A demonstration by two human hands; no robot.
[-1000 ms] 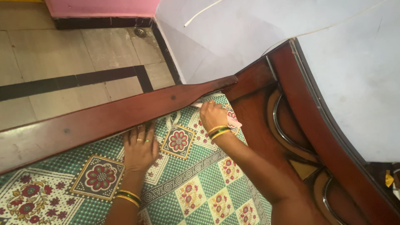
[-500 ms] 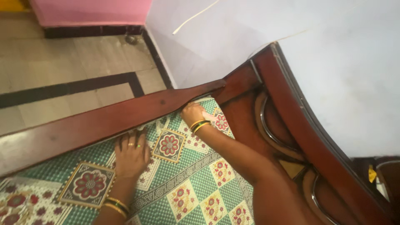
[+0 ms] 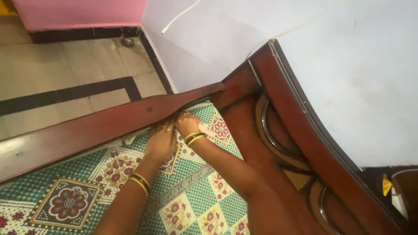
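**A:** What is shown at the bed's corner?

**B:** A patterned bedsheet (image 3: 196,191), green-checked with red floral squares, is seen spread over the mattress and reaching the dark wooden side rail (image 3: 87,128). Both hands are pressed side by side at the sheet's edge, close to where the rail meets the curved headboard (image 3: 283,109).

**A:** How are the hands set?

**B:** The left hand (image 3: 160,141) is laid palm down, fingers together and pushed toward the gap under the rail. The right hand (image 3: 188,125) is curled at the same edge; a strip of pale pink cloth (image 3: 206,129) is seen by its wrist, but whether anything is pinched cannot be told, since the fingertips are hidden.

**A:** How is the sheet judged to handle?

**B:** It is judged light, thin and soft, easily wrinkled and folded, with nothing fragile about it. A hold is best taken at the hem along the rail, where loose cloth can be gathered.

**A:** And the count?

**B:** One sheet, one side rail, one headboard with two metal hoops (image 3: 272,135) in view, two hands. Bangles are worn on both wrists, a ring (image 3: 168,129) on the left hand. A tiled floor (image 3: 65,65) and one floor drain (image 3: 127,41) are seen beyond.
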